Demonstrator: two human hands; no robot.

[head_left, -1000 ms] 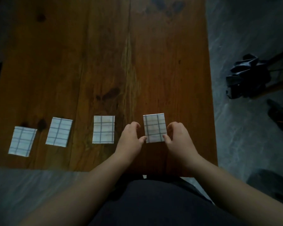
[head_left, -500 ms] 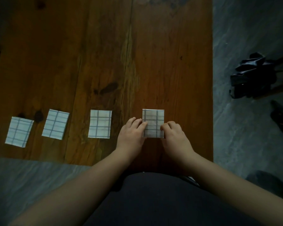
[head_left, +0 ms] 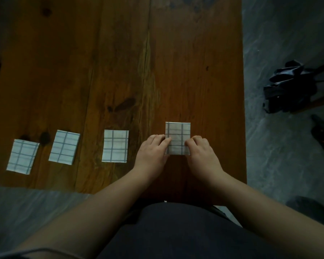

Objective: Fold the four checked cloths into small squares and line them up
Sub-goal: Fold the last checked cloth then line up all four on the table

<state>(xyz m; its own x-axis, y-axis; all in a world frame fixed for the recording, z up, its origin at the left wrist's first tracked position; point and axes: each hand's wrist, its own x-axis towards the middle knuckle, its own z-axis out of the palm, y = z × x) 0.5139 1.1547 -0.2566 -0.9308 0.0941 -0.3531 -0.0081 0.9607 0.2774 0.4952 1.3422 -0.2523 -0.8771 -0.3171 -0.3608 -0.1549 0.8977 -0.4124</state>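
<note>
We see white cloths [head_left: 178, 138] with blue-grey checks, a brown table [head_left: 120, 62] with dark knots, a grey floor [head_left: 288, 165], a black bag [head_left: 290, 86], our dark clothes [head_left: 176, 230]

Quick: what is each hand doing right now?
Left hand: open, fingers pressing left edge of the rightmost folded cloth.
Right hand: bent fingers on its right edge; pressing or pinching cannot be told.

I am looking down on the table [head_left: 120, 62], where four folded cloths are lying in a row near its front edge. The far-left cloth [head_left: 22, 156] is sitting nearest the front, with the second cloth [head_left: 64, 146] just beside it on the right and the third cloth [head_left: 115, 146] further right. The fourth cloth [head_left: 178, 136] is lying rightmost and farthest back. The left hand [head_left: 151, 156] and right hand [head_left: 202, 157] are flanking it, touching its side edges. A bag [head_left: 290, 88] is lying on the floor to the table's right.
</note>
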